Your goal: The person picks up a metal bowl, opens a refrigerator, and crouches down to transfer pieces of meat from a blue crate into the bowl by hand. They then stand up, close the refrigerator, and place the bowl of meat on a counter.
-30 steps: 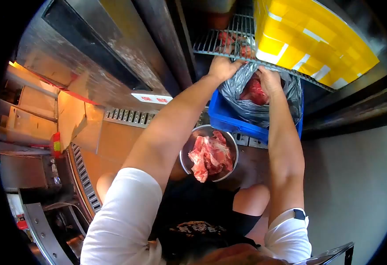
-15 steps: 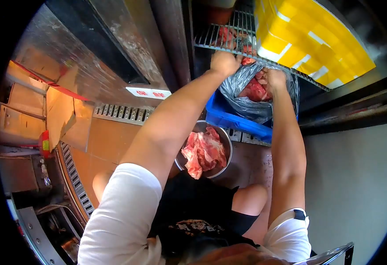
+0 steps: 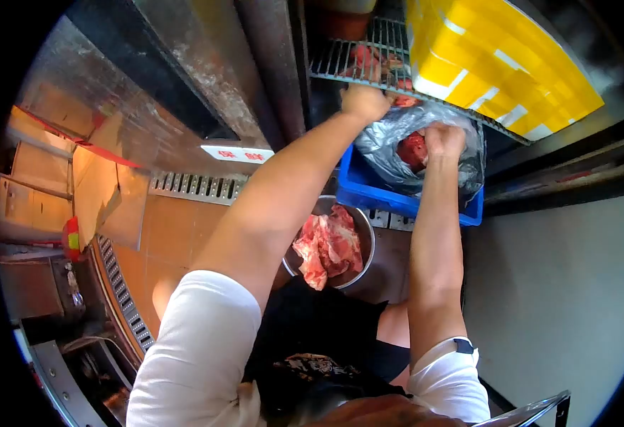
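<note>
My right hand (image 3: 445, 141) is closed at the mouth of a grey plastic bag (image 3: 390, 135), its fingers curled against a dark red piece of meat (image 3: 413, 151). The bag lines a blue crate (image 3: 397, 201). My left hand (image 3: 364, 102) reaches under the front edge of a wire shelf (image 3: 358, 71), beside the bag. The shelf and the hand's own back hide its fingers. More red meat (image 3: 404, 100) shows by the left hand. Between my legs, a round metal bowl (image 3: 370, 245) holds large pieces of pale-streaked raw meat (image 3: 330, 242).
A yellow box with white strips (image 3: 497, 64) stands on the wire shelf at the right. A brown pot (image 3: 344, 25) is behind it. Metal doors (image 3: 205, 64) flank the left, above a slotted floor drain (image 3: 194, 185). Cardboard (image 3: 109, 185) lies farther left.
My right hand has lifted and turned over the bag, with its forearm swung left. The bag's mouth has shifted and covers more of the meat. My left hand has barely moved.
</note>
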Demonstrator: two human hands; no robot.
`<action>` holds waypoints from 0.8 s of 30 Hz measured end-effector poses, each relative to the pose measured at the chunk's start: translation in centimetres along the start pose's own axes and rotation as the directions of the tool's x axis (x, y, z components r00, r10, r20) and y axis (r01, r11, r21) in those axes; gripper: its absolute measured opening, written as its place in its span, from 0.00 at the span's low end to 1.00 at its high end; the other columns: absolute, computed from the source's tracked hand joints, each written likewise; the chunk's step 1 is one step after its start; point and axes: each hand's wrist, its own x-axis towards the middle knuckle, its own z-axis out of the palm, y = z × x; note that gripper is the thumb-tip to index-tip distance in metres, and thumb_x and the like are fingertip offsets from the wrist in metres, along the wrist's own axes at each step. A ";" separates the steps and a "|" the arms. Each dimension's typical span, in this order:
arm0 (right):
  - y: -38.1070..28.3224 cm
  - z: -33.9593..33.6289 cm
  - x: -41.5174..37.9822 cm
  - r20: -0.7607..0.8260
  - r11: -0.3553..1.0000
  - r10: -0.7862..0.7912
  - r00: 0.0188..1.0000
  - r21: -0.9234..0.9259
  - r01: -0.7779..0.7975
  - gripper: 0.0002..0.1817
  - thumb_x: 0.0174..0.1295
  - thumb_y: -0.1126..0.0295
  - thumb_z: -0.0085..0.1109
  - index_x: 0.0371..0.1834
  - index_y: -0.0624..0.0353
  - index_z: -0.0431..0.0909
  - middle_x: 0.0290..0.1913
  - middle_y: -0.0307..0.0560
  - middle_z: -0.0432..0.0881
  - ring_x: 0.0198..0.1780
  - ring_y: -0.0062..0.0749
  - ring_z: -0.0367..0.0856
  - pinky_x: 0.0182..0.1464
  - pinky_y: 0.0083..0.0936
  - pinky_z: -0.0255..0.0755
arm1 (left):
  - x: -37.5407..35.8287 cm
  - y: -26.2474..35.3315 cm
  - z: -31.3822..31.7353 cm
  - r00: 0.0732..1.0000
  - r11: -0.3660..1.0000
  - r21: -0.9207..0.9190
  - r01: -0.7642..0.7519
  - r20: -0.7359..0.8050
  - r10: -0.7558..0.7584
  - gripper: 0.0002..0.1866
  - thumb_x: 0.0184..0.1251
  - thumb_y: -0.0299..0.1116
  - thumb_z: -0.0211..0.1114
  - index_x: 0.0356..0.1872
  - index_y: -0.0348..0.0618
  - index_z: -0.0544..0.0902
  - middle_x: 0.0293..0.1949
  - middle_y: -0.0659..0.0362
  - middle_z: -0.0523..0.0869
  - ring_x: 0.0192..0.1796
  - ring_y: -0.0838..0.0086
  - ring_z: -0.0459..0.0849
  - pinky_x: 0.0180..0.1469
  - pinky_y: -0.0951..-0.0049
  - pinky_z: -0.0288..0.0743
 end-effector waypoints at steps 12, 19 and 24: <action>1.4 -2.1 -0.5 -0.022 0.878 0.385 0.923 -0.299 -0.373 0.16 0.72 0.64 0.54 0.60 0.52 0.74 0.58 0.37 0.80 0.59 0.29 0.76 0.64 0.33 0.69 | 0.5 0.6 0.2 0.980 0.965 0.210 -0.161 -0.078 0.180 0.31 0.65 0.50 0.59 0.66 0.45 0.72 0.62 0.44 0.77 0.66 0.50 0.72 0.70 0.50 0.60; 2.9 -1.0 0.4 -0.090 0.922 0.298 0.950 -0.231 -0.311 0.13 0.69 0.70 0.57 0.55 0.52 0.74 0.51 0.40 0.81 0.49 0.29 0.78 0.56 0.23 0.72 | 1.3 -1.4 3.2 0.924 0.951 0.187 -0.247 -0.251 0.289 0.22 0.64 0.41 0.61 0.57 0.43 0.78 0.55 0.48 0.82 0.55 0.49 0.80 0.64 0.50 0.66; 2.7 -2.9 0.6 -0.252 0.766 0.321 0.913 -0.497 -0.407 0.03 0.71 0.69 0.55 0.44 0.50 0.77 0.38 0.35 0.83 0.34 0.24 0.79 0.37 0.22 0.77 | 0.5 -0.1 1.3 0.990 0.990 0.041 -0.136 -0.035 0.137 0.37 0.63 0.58 0.60 0.68 0.47 0.70 0.71 0.48 0.68 0.73 0.49 0.63 0.72 0.39 0.49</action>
